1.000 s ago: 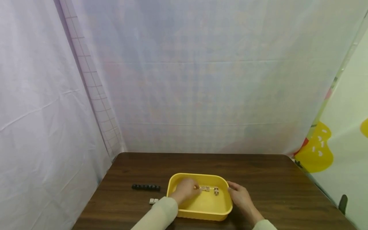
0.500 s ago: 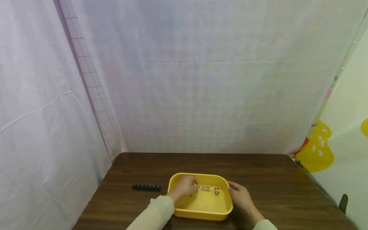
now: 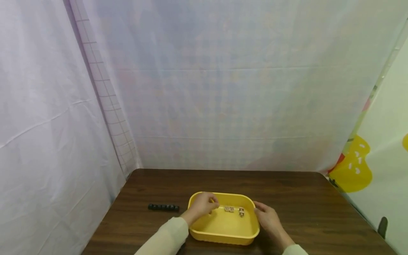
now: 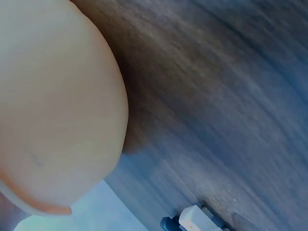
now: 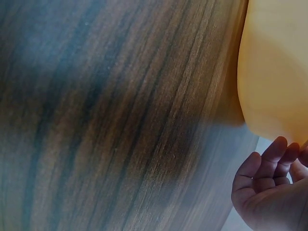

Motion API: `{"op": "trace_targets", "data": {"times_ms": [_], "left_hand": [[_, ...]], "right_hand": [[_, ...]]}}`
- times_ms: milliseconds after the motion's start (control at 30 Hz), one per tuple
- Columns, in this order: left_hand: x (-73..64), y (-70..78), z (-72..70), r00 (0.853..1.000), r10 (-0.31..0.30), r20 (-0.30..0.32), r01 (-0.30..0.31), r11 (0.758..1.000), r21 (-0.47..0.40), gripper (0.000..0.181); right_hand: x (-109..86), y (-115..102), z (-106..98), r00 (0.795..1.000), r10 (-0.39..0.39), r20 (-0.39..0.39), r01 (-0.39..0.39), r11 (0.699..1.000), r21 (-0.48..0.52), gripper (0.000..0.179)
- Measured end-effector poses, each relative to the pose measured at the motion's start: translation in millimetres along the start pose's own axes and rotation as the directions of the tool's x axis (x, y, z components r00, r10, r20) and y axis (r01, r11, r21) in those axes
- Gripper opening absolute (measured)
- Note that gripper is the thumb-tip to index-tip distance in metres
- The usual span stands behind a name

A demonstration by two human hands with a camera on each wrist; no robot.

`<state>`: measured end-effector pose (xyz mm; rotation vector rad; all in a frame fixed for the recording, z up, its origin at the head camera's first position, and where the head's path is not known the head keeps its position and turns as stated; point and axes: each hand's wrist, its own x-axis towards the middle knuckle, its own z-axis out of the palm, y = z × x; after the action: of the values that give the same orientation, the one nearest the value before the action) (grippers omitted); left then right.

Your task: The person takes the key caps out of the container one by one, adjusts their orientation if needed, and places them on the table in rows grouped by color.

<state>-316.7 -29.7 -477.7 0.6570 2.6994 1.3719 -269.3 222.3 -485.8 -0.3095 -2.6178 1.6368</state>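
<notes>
A yellow tray (image 3: 234, 241) stands on the dark wooden table. My left hand (image 3: 202, 204) is over its left part, thumb and finger pinched together, apparently around a small pale keycap that the fingers mostly hide. Inside, two pale keycaps (image 3: 229, 209) lie side by side, and two more with dark centres (image 3: 241, 212) lie to their right. My right hand (image 3: 267, 217) grips the tray's right side. In the right wrist view, curled fingers (image 5: 269, 166) meet the tray's yellow wall (image 5: 269, 72).
Left of the tray lies a row of black keycaps (image 3: 163, 207). A white keycap-like block (image 4: 196, 219) with dark pieces beside it shows at the bottom of the left wrist view. White curtains (image 3: 223, 106) hang behind the table (image 3: 296, 191).
My left hand has drawn back left and upward from the pale keycaps, and the leftmost one no longer shows in its place. The right hand stays at the tray's side.
</notes>
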Motion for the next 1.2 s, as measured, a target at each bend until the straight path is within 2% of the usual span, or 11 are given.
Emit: {"op": "trace_targets", "data": {"times_ms": [67, 167, 233, 333, 500, 633, 833, 1033, 1200], "left_hand": [[-0.5, -0.9, -2.7, 1.000, 0.020, -0.013, -0.020, 1.000, 0.011, 0.004], [-2.1, -2.4, -8.0, 0.999, 0.039, -0.016, -0.038, 0.999, 0.033, 0.016], [-3.5, -2.8, -12.7, 0.999, 0.037, -0.004, -0.037, 0.999, 0.041, 0.023], [-5.6, -4.0, -20.8, 0.999, 0.040, 0.013, -0.041, 0.998, 0.045, 0.025], [-9.7, -5.8, -37.3, 0.999, 0.050, -0.008, -0.050, 0.999, -0.002, 0.023], [-16.2, -11.2, -53.2, 0.999, 0.028, -0.029, -0.029, 0.998, -0.047, 0.026], [-30.9, -26.5, -77.3, 0.998, 0.013, -0.064, -0.016, 0.999, -0.048, 0.027], [-49.8, -51.2, -97.5, 0.991, 0.035, -0.127, -0.037, 0.999, -0.015, 0.024], [-66.7, -70.6, -112.2, 0.986, -0.015, -0.164, 0.020, 0.999, 0.027, 0.023]], "right_hand": [[0.4, 0.3, 0.0, 1.000, -0.008, 0.000, 0.008, 1.000, -0.011, 0.042], [0.4, -0.2, 0.2, 1.000, -0.013, 0.002, 0.013, 1.000, -0.009, 0.042], [0.5, -0.2, 0.2, 1.000, -0.021, 0.002, 0.021, 1.000, -0.012, 0.042], [0.0, -0.5, 0.5, 1.000, -0.021, 0.000, 0.021, 1.000, -0.002, 0.042], [-1.1, -0.8, 1.0, 1.000, -0.020, -0.017, 0.021, 1.000, 0.010, 0.041], [-2.0, -1.2, 1.8, 0.999, -0.028, -0.017, 0.028, 1.000, 0.009, 0.042], [-3.5, -2.3, 2.1, 1.000, -0.028, -0.001, 0.028, 1.000, -0.007, 0.043], [-2.6, -1.7, 2.8, 1.000, 0.003, 0.005, -0.003, 1.000, -0.005, 0.044], [-2.9, -1.1, 2.6, 1.000, -0.004, 0.005, 0.004, 1.000, -0.006, 0.043]]}}
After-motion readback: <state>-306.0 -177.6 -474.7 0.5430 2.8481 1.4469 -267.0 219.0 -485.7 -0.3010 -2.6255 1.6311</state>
